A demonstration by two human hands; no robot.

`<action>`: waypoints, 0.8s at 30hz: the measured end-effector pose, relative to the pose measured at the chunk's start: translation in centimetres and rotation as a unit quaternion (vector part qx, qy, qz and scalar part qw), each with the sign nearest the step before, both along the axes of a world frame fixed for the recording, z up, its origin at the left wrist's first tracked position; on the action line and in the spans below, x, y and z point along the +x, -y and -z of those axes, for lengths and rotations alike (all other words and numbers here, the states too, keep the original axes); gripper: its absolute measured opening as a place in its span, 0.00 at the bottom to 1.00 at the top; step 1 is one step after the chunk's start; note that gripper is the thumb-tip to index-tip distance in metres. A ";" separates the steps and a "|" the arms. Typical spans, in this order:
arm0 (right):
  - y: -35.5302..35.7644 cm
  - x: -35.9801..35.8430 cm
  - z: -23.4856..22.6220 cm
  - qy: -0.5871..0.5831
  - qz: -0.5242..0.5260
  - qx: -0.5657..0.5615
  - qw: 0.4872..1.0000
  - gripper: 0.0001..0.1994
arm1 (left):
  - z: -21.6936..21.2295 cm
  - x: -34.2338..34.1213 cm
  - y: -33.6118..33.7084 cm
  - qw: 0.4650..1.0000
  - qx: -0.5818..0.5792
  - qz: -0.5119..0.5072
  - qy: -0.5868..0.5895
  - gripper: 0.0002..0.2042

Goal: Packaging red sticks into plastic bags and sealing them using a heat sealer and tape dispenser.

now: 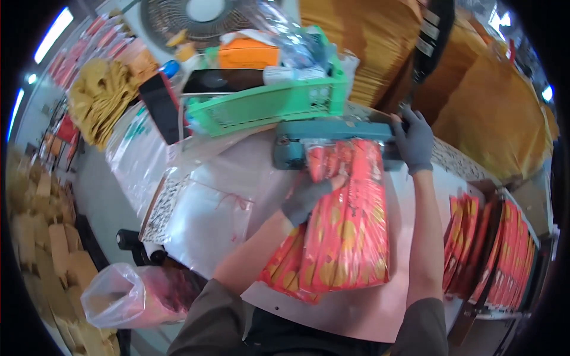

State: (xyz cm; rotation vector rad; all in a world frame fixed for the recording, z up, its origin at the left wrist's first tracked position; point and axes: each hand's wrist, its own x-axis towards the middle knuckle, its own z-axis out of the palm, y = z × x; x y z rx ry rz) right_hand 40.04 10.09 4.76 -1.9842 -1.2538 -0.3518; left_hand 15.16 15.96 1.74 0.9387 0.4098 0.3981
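Note:
A clear plastic bag of red and gold packets (350,237) lies on the white worktop, with its upper end against a blue-green bench-top bag sealer (291,142). My left hand (309,199), in a grey glove with bare fingertips, grips the bag near that end. At the sealer's right end is my right hand (414,139), also gloved, its fingers closed beside the lower tip of a hanging black object (433,41). What they hold is not clear. Partly under the bag lies another red and gold bundle (285,267).
Behind the sealer stands a green basket (267,107) with an orange box (248,53). A phone (161,108) leans at its left. Flat clear bags (205,219) lie left; red packets (504,255) stand at right. A lined bin (136,296) is lower left.

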 end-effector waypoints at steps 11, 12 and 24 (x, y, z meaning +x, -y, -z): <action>4.8 -3.1 0.2 -0.036 -0.015 -0.099 0.994 0.33 | -1.4 -1.8 -1.3 0.969 0.189 0.064 -0.145 0.29; 6.1 -5.8 -0.1 -0.115 -0.054 -0.118 0.985 0.39 | -2.0 -3.3 -2.0 0.875 0.401 0.057 -0.267 0.32; 16.9 -25.8 9.6 -0.744 -0.319 0.011 0.587 0.38 | 1.6 -18.1 7.5 0.995 0.048 -0.087 -0.018 0.27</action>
